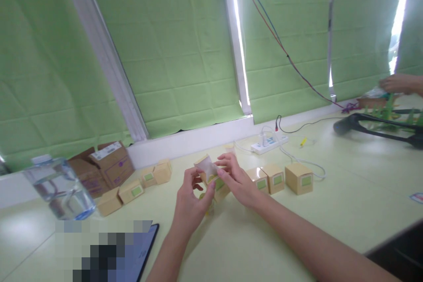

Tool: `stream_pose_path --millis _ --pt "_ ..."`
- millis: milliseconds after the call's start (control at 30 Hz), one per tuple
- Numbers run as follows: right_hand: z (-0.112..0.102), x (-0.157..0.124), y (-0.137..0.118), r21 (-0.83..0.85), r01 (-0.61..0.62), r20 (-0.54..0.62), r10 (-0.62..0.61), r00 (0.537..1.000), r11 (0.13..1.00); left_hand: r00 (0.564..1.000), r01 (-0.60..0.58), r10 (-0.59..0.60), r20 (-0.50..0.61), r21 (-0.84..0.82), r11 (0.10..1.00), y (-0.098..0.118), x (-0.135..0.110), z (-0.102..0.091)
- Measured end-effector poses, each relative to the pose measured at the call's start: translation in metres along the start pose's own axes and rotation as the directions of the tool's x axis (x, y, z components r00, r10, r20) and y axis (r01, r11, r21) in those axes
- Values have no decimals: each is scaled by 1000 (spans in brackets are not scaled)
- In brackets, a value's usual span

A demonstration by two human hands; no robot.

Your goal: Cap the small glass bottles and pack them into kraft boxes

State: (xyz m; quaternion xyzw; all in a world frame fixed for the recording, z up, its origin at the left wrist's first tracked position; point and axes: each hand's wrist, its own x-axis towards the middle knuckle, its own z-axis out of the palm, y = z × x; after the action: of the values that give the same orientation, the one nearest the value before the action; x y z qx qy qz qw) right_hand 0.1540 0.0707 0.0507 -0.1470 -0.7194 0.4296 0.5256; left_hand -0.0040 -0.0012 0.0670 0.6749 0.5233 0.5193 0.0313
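Observation:
My left hand (192, 205) and my right hand (240, 181) both hold a small tan cardboard box (222, 192) with a green label, tilted above the table. Its pale top flap (207, 166) stands up between my fingers. The left fingers curl round the near left side, while the right fingers press at the flap and upper edge. Something yellow and clear shows beneath the box, too hidden to name. Just right of my right hand stand similar boxes, the farthest one (299, 179) a little apart.
More small boxes (131, 191) line the left, before an open brown carton (112, 165). A water bottle (64, 189) and a partly blurred tablet (148, 246) lie nearer. Behind is a power strip (269, 144) with cables. Another person's hand (400, 83) is far right, near a black frame (370, 125).

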Motion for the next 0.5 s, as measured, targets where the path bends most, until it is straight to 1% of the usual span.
stream_pose_path --millis 67,133,233,367,500 --pt "2 -2 -2 -17 -4 39 5 999 1000 999 30 -32 -32 -47 998 -1 2 -2" --pt "4 -3 -4 -33 -1 76 4 997 999 997 61 -64 -37 -88 994 -2 3 -4" --pt "5 -4 -6 -25 -19 104 22 994 999 996 88 -90 -8 -137 987 -1 2 -6" --pt "4 -3 -3 -31 -39 112 42 993 999 996 86 -78 46 -199 976 -3 -1 -6" --pt "2 0 -1 -89 16 120 -6 993 996 994 95 -79 77 -240 966 -7 0 -6"
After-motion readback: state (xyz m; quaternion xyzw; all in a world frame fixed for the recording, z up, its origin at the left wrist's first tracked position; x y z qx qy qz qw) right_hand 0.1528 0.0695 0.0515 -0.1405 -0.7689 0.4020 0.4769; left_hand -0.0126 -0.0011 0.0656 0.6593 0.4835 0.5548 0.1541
